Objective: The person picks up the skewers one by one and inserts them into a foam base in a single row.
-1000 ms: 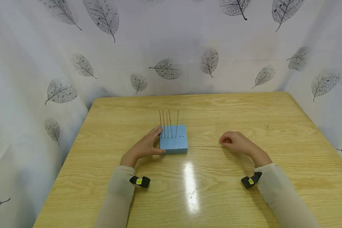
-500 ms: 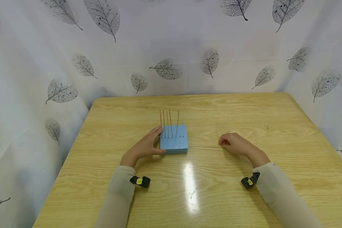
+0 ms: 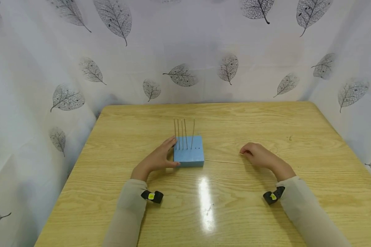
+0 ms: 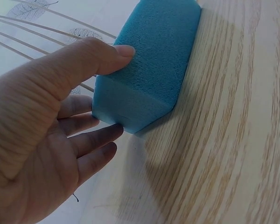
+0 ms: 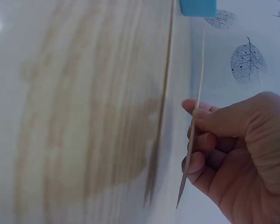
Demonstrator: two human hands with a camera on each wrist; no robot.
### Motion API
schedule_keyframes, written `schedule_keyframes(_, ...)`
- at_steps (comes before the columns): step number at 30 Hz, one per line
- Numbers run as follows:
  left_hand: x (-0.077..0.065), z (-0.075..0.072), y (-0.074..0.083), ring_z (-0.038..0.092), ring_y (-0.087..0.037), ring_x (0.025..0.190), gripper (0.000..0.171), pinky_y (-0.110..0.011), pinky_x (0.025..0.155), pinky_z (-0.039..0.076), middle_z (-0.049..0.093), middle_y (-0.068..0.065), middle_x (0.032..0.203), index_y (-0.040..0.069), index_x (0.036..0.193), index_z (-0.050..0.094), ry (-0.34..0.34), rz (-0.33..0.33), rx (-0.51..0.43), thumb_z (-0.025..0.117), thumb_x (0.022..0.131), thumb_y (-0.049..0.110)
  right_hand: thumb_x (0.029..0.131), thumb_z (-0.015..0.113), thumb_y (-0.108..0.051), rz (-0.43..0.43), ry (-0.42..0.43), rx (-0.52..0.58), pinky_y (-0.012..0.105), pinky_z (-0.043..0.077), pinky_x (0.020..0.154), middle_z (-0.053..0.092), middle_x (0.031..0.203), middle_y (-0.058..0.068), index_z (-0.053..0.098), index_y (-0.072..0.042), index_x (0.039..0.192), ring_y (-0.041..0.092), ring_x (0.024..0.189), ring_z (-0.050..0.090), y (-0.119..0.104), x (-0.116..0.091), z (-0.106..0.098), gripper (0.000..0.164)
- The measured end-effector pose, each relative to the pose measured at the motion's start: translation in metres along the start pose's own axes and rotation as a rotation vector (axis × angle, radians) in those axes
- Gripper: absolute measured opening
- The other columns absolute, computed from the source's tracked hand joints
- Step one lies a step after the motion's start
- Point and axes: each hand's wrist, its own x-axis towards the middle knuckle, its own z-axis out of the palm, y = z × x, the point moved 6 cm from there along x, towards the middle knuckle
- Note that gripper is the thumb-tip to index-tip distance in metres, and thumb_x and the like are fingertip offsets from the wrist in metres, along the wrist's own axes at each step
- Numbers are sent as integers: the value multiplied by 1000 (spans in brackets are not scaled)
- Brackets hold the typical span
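Right hand [image 5: 233,149] pinches a thin, light, snappable stick [image 5: 192,126] near its point; left hand [image 4: 42,135] steadies the soft foam block [image 4: 151,65] at nine o'clock

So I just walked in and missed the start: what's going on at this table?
A person sits at a wooden table working with a blue foam block and thin sticks. Five sticks already stand upright in the block. The left hand steadies the block from its left side, thumb on one face and fingers on another. The right hand pinches another thin stick between thumb and fingers, just to the right of the block.
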Motion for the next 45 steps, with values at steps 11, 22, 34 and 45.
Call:
schedule_keyframes(11, -1, 1, -1, 9, -30, 144, 95, -48, 114, 19, 6, -12, 158, 2, 151, 16, -13, -16, -13, 76, 81, 26, 90, 55, 7, -57, 159, 17, 40, 53, 71, 62, 92, 16, 63, 6, 95, 29, 84, 61, -10, -1, -18, 9)
schedule_keyframes(22, -1, 1, -1, 9, -29, 144, 94, -48, 114, 19, 5, -10, 159, 3, 151, 16, -16, -21, -26, 75, 82, 26, 88, 61, 3, -152, 423, 85, 21, 41, 52, 58, 73, 2, 59, 0, 88, 5, 61, 46, -16, -1, -32, 4)
schedule_keyframes(34, -1, 1, -2, 9, -30, 144, 94, -49, 113, 19, 5, -11, 159, 4, 151, 16, -15, -20, -25, 75, 82, 27, 89, 61, 2, -182, 415, 180, 21, 52, 56, 65, 76, 5, 59, -1, 91, 19, 66, 65, -28, 7, -32, 4)
schedule_keyframes(45, -1, 1, -1, 9, -29, 144, 94, -48, 114, 19, 5, -9, 159, 3, 151, 16, -13, -23, -19, 75, 82, 27, 89, 61, 2, -241, 400, 232, 22, 54, 60, 65, 78, 7, 59, 0, 91, 27, 68, 66, -50, 22, -32, 4)
